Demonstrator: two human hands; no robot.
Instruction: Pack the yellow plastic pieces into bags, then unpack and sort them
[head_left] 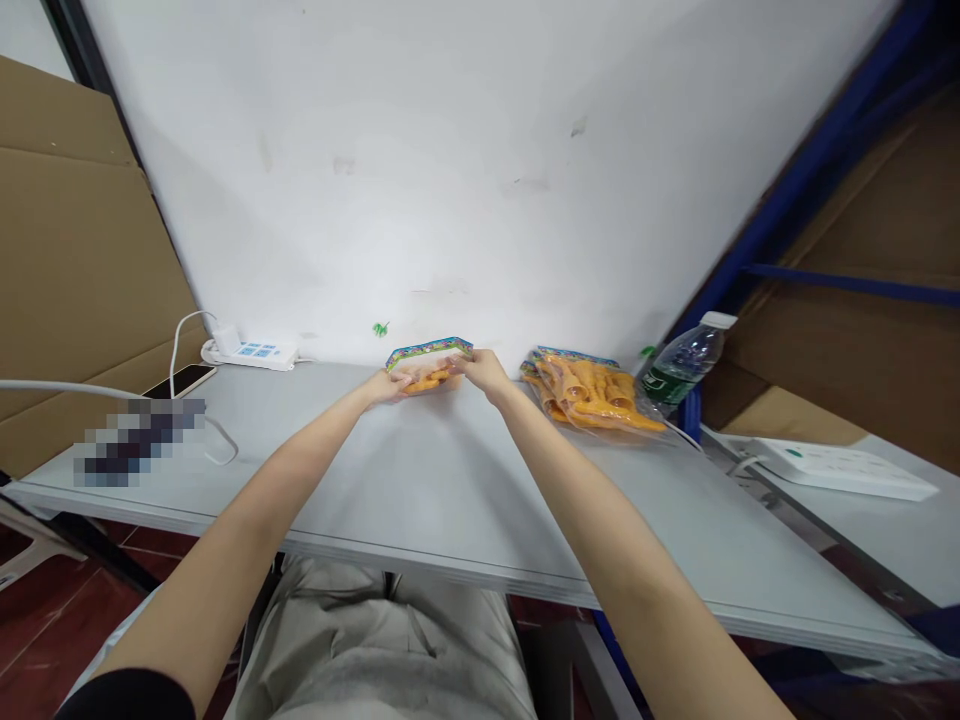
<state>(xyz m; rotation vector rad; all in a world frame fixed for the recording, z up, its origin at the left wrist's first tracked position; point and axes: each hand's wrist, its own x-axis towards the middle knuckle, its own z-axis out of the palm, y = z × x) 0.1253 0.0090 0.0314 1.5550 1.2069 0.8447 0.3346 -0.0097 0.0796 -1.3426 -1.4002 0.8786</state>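
Observation:
A clear plastic bag [429, 378] with a colourful printed header and orange pieces inside is held up near the back of the desk. My left hand [384, 387] is closed on its left edge. At the upper right side of the same bag, my right hand [484, 370] grips it with bent fingers. To the right of my hands lie more bags of orange plastic-looking pieces [589, 390], overlapping one another, with similar printed headers. The exact kind of the orange pieces cannot be made out.
A water bottle [686, 360] leans at the right beside the bags. A power strip [251, 353], a phone [180, 381] and white cables are at the left of the grey desk [435, 490]. Another white power strip [847, 468] lies far right. A white wall panel [465, 180] stands behind.

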